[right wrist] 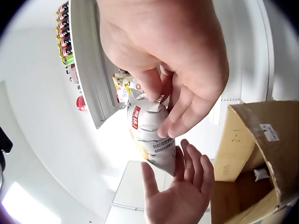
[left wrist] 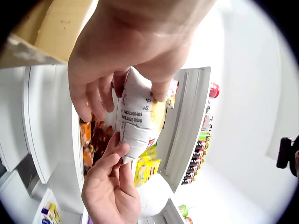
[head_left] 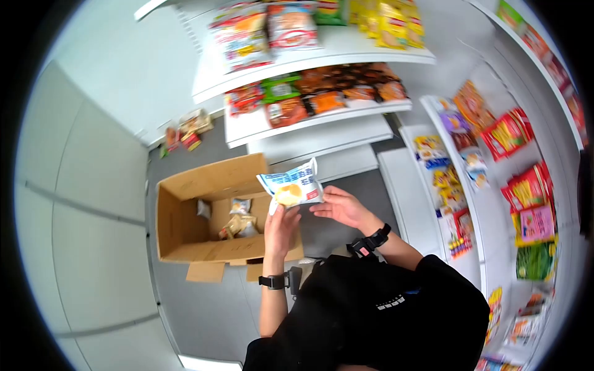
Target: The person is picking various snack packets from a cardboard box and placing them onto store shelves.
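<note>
A puffed white-and-blue snack bag [head_left: 297, 183] with a yellow food picture is held up in front of the body. My left hand [head_left: 280, 233] grips its lower left end, thumb on the printed front and fingers behind. At the opposite end, my right hand [head_left: 345, 208] pinches the corner between thumb and fingers. Date print shows along the bag's white side [left wrist: 133, 114] in the left wrist view. The right wrist view shows a red label near the end of the bag [right wrist: 148, 126] under my right thumb.
An open cardboard box [head_left: 210, 252] with several small packets [head_left: 240, 206] inside stands on the floor to the left. Ahead is a white shelf unit [head_left: 315, 114] of snack bags. More stocked shelves [head_left: 495, 204] run along the right. Loose packages [head_left: 195, 122] lie by the wall.
</note>
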